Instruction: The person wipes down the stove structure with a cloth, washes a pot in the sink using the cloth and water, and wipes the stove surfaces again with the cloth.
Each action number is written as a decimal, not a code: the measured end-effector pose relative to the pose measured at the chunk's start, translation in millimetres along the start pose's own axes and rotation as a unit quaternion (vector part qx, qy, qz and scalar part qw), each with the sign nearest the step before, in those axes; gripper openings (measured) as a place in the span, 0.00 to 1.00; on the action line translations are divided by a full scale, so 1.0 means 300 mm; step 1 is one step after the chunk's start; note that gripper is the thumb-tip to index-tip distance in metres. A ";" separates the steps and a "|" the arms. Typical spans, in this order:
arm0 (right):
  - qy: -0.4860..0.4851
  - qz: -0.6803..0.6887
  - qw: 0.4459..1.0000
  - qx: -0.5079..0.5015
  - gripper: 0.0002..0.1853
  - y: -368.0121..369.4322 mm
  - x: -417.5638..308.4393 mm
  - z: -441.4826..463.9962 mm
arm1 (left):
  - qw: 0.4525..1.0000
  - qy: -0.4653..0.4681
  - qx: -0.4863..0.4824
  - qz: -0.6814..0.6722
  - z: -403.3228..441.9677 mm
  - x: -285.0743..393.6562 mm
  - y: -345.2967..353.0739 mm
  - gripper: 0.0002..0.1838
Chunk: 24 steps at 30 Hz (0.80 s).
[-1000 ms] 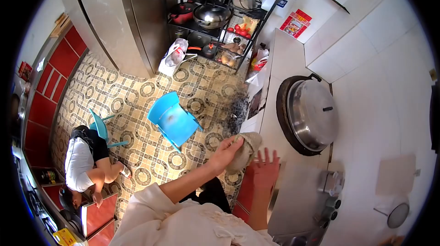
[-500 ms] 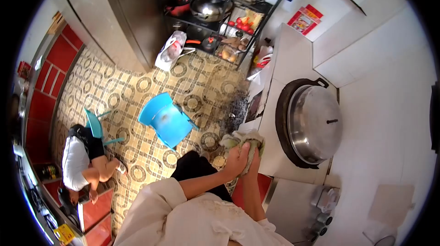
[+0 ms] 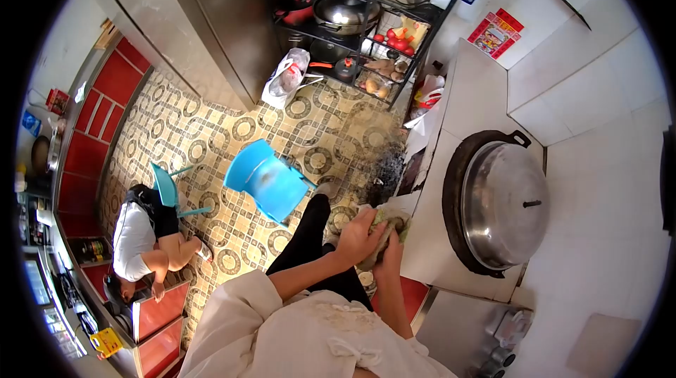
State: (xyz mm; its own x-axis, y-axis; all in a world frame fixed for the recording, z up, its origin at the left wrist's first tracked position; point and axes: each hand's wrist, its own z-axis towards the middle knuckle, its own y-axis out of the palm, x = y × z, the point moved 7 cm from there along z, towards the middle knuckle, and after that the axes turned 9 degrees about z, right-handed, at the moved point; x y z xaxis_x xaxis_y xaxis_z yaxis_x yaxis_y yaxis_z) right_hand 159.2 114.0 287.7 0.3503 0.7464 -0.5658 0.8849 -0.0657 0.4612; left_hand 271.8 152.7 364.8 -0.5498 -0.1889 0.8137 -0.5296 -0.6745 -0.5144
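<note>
A pale, greenish, rumpled cloth is bunched between my two hands, in front of my body and beside the edge of the white tiled stove top. My left hand is closed on its left side. Gripping it from the lower right is my right hand, whose fingers are partly hidden by the folds. To the right of both hands, a large domed metal lid covers a black wok set into the stove top.
A blue chair stands on the patterned floor ahead. On the left, a person crouches by an opened red cabinet door, near another chair. A black shelf rack and a white bag are at the back.
My hands have shifted on the cloth, which is now bunched lower between them. One of my legs has stepped forward toward the blue chair. The surroundings have slid rightward in view.
</note>
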 end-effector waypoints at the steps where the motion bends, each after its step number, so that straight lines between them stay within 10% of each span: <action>1: -0.004 0.006 1.000 0.004 0.19 -0.002 -0.014 0.005 | 1.000 0.005 -0.006 -0.002 0.013 0.004 0.004 0.15; 7: -0.089 -0.050 0.994 0.026 0.18 -0.049 -0.123 0.053 | 0.963 -0.179 -0.134 -0.153 0.118 -0.005 0.067 0.14; 19: -0.139 0.056 0.974 0.168 0.20 0.004 -0.091 0.350 | 0.960 -0.008 -0.252 -0.119 0.468 -0.130 0.080 0.12; 24: -0.116 0.284 0.948 -0.080 0.27 0.298 -0.029 0.484 | 0.877 -0.057 -0.444 -0.178 0.609 -0.260 0.147 0.12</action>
State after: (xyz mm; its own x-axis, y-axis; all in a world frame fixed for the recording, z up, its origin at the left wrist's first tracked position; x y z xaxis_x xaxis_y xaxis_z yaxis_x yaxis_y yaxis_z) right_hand 279.9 5.6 234.7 0.8312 0.4531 -0.3222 0.4819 -0.2981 0.8240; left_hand 409.4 7.2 328.0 -0.2067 -0.1827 0.9612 -0.9761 0.1062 -0.1897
